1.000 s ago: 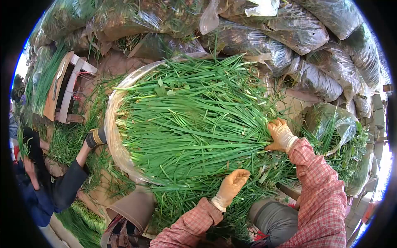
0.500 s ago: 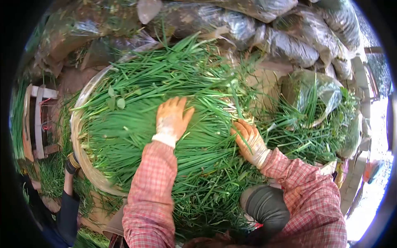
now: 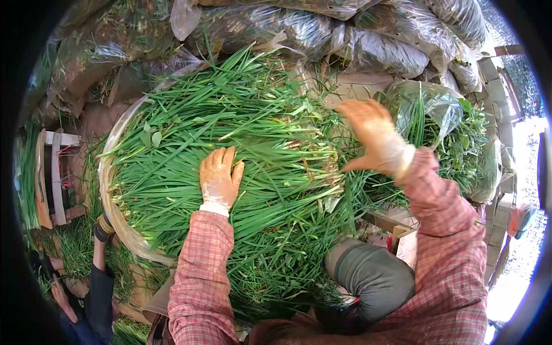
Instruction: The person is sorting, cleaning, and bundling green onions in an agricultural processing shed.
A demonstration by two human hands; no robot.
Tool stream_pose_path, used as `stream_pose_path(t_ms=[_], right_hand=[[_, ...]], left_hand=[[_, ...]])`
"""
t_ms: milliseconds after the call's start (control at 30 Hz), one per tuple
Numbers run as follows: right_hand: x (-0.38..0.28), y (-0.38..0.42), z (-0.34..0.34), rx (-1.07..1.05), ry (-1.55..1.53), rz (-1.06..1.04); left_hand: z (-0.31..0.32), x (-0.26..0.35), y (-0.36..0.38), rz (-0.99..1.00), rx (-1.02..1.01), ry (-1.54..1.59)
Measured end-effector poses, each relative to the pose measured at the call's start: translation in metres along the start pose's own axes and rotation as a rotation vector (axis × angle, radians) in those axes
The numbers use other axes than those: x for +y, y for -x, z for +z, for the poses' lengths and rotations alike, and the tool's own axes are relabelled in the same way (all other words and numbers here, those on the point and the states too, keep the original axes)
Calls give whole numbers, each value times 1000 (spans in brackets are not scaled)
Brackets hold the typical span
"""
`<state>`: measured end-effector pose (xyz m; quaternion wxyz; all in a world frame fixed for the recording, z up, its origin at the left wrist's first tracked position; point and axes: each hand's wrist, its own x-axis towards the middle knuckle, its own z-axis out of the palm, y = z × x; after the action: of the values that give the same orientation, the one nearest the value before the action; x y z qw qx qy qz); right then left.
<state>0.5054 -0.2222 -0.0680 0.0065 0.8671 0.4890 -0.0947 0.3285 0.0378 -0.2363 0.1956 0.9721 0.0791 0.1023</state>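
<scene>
A broad heap of long green leafy stalks (image 3: 276, 213) lies before me, with pale stem ends at its right side. My left hand (image 3: 218, 177), in an orange and white glove, rests on the middle of the heap, fingers stretched flat on the leaves. Above the right edge of the heap, my right hand (image 3: 374, 135) is raised with its fingers and thumb apart and nothing in it. It wears the same kind of glove and is slightly blurred. A clear plastic rim (image 3: 109, 178) curves round the heap's left side.
Stuffed plastic bags (image 3: 385, 52) are piled along the back. At the right, an open clear bag (image 3: 443, 109) holds more greens. A wooden frame (image 3: 56, 178) stands at the left. Another person's arm (image 3: 99, 253) with a dark glove is at lower left.
My right hand has lifted off the stem ends and moved up and right, its fingers now spread. My left hand has shifted slightly left and down on the leaves.
</scene>
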Motion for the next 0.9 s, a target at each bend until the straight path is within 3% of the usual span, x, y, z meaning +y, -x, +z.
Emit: stream_pose_path(t_ms=[100,233,433,500,567,633,767,833,900], right_hand=[[-29,-43,35,-18,14,-202],[-41,-45,84,-317,-122,-232],[-83,-2,100,-116,-11,-163],[-78,-18,102,-219,-186,-1],[-71,-32,103,-228,-160,1],[-70,-46,79,-284,-134,-54],[-70,-84,1,-383,-46,-22],[-89,-95,-66,-309,46,-57],[-101,-82,-100,-120,37,-120]], left_hand=[[-2,1,0,5,4,0],[-6,-2,-2,48,-2,6],[-36,-5,-1,80,-9,45],[-73,9,9,-24,91,5],[-109,35,33,-143,227,8],[-127,67,68,-209,239,247],[-122,152,115,-673,-273,1792],[-131,180,108,-579,-262,2082],[-117,188,98,-573,-42,2316]])
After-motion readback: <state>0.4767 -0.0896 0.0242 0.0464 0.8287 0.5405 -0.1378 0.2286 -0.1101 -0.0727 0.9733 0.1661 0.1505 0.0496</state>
